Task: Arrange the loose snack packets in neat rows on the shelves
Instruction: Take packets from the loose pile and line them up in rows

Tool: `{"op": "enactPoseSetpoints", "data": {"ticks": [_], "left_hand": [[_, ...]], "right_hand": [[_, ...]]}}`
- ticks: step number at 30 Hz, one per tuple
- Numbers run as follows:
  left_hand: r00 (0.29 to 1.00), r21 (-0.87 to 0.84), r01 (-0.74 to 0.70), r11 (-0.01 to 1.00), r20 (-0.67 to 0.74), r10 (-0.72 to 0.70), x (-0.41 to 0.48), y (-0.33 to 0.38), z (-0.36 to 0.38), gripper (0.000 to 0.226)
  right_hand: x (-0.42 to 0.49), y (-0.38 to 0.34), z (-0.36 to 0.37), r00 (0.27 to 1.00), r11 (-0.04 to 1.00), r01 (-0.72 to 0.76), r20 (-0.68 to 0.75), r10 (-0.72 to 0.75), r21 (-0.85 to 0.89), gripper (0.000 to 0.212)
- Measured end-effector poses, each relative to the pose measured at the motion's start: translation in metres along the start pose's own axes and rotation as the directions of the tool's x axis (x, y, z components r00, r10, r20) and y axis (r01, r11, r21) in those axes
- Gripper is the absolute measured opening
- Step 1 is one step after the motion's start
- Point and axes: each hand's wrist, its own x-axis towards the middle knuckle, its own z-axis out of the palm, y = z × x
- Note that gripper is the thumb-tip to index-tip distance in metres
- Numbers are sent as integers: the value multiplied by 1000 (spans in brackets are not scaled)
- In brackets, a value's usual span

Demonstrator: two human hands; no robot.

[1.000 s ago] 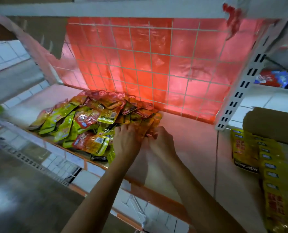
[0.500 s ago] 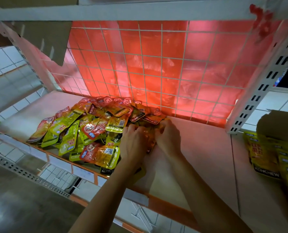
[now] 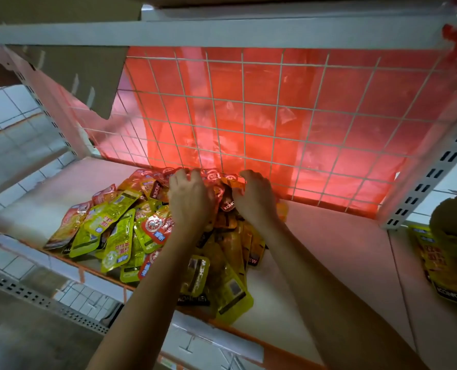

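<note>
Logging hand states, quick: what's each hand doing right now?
Left hand: spread open, palm down on the snack packets.
Right hand: fingers curled into the same pile; grasp cannot be told.

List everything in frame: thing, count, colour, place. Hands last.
snack packets: one loose heap, too many to count, yellow-green, orange and red, left half of the shelf, reaching the wire back.
shelf: one, pale board with orange front edge, bare on its right half.
wire grid: one, white, back of the shelf bay.
red plastic sheet: one, translucent red, behind the grid.
cardboard flap: one, brown, hanging at upper left.
slotted upright: one, white, right of the bay.
neighbouring packets: one stack, yellow, on the next shelf at far right.
left hand: palm down on the heap near the grid.
right hand: beside it, on the heap's right edge.
</note>
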Motion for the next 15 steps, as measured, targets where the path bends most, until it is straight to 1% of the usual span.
{"op": "enactPoseSetpoints", "data": {"ticks": [4,8,12,15], "left_hand": [[992,22,125,992,10,-125,18,-19,-1,60],[968,43,237,971,72,-239,34,-35,1,70],[960,81,245,966,121,-253,41,-47,7,77],[963,49,249,967,94,-253,42,-51,9,76]], "right_hand": [[10,-17,13,998,998,54,20,-53,-31,39],[20,-29,20,996,996,84,35,-83,-42,40],[27,-44,28,983,991,133,135,-128,-29,45],[27,-53,35,966,986,158,216,-144,-51,43]]}}
